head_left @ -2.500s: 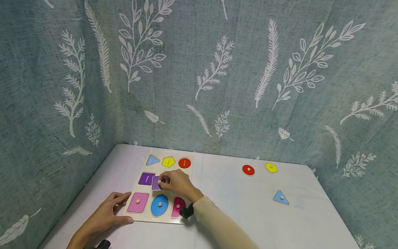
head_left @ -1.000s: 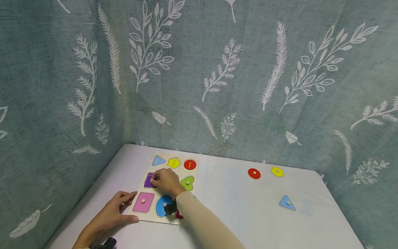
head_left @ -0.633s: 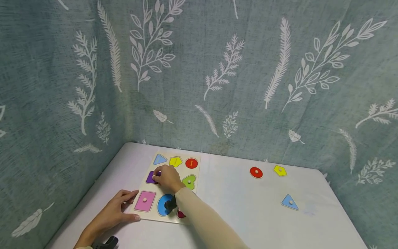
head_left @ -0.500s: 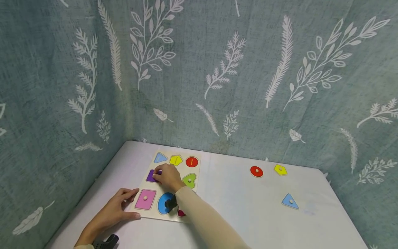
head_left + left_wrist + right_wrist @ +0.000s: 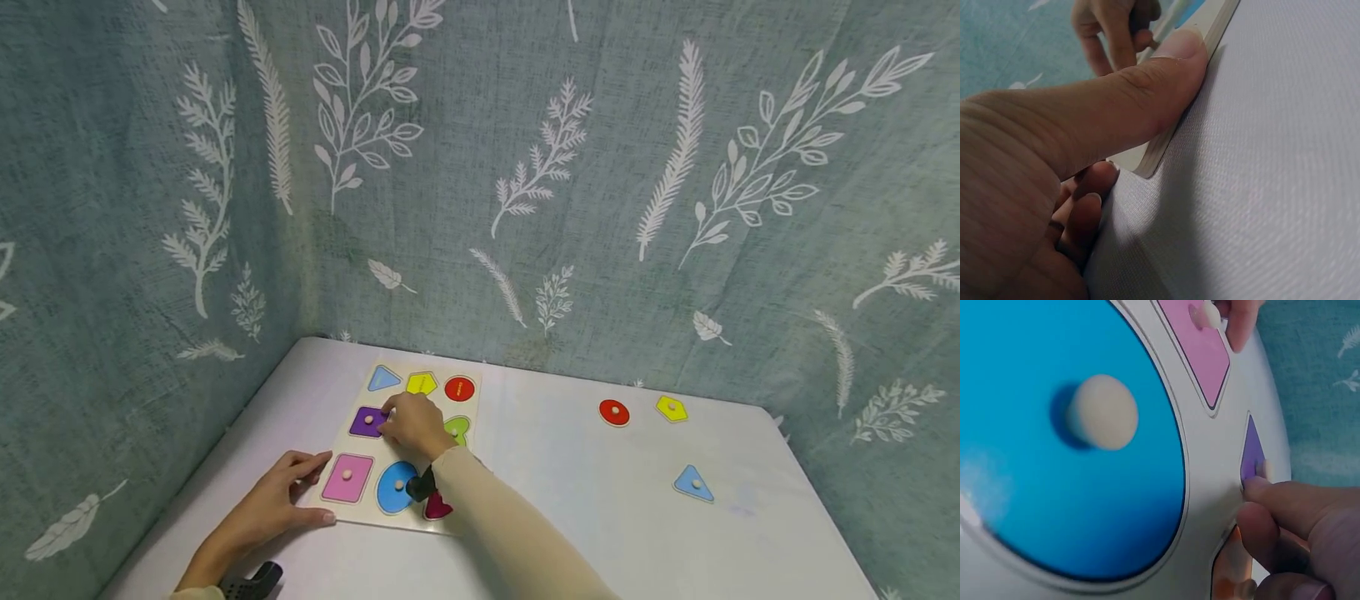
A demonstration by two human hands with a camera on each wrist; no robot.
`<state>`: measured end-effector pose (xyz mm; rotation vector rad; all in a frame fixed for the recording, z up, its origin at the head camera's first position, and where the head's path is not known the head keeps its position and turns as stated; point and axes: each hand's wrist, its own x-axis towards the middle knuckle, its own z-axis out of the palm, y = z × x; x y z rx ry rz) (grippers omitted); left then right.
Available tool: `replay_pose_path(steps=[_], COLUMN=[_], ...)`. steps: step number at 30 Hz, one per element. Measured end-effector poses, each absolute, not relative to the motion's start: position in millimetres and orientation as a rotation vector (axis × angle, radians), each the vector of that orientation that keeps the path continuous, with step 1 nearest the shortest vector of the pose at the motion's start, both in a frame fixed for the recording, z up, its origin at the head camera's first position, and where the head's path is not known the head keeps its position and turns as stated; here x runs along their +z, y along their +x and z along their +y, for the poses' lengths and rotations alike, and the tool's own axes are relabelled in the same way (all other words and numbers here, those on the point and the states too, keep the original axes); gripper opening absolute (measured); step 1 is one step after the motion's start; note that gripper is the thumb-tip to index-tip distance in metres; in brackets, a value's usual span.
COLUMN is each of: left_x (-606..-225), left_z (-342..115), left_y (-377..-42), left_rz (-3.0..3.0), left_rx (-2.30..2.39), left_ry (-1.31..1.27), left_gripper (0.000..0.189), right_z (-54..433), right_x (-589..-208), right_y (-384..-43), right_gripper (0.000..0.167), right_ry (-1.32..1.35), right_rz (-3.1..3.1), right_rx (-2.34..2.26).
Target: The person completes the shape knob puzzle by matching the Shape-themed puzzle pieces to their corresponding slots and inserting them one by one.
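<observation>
A wooden knob puzzle board point(image 5: 352, 514) lies at the table's left. My left hand point(image 5: 262, 508) holds its near left corner, thumb on the front edge and fingers at the left edge. The purple square piece point(image 5: 362, 425) lies in its hollow, its knob uncovered. My right hand point(image 5: 416, 423) is just right of that knob, holding nothing. In the right wrist view its thumb touches the purple square's edge, and an orange piece point(image 5: 1229, 559) shows beside the fingers. Pink square point(image 5: 347, 477), blue oval point(image 5: 388, 492), dark red point(image 5: 437, 507) and green heart point(image 5: 458, 427) pieces are in the board.
A red round piece point(image 5: 614, 412), a yellow pentagon piece point(image 5: 671, 408) and a light blue triangle piece point(image 5: 692, 483) lie on the white table point(image 5: 570, 500) to the right. The board's matching red, yellow and blue spaces show no knobs. A patterned curtain point(image 5: 450, 167) stands behind.
My right hand brought the purple square leftward and set it into its hollow, then let go of the knob and drew slightly right. My left hand stays at the board's corner.
</observation>
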<state>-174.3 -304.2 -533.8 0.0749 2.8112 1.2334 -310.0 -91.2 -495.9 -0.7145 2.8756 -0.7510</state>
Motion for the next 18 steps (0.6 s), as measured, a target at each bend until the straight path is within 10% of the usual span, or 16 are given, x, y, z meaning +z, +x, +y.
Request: replay_pose_path(steps=[18], left_x=[-531.5], left_z=[-304.2], left_y=[-175.0], left_rz=[2.801], left_rx=[1.229], left_ry=[0.024], left_gripper=[0.108], right_z=[68.3], right_x=[-489.7], right_y=[-330.6], right_gripper=[0.023], right_ry=[-0.642], right_rz=[2.678], right_rx=[-1.245])
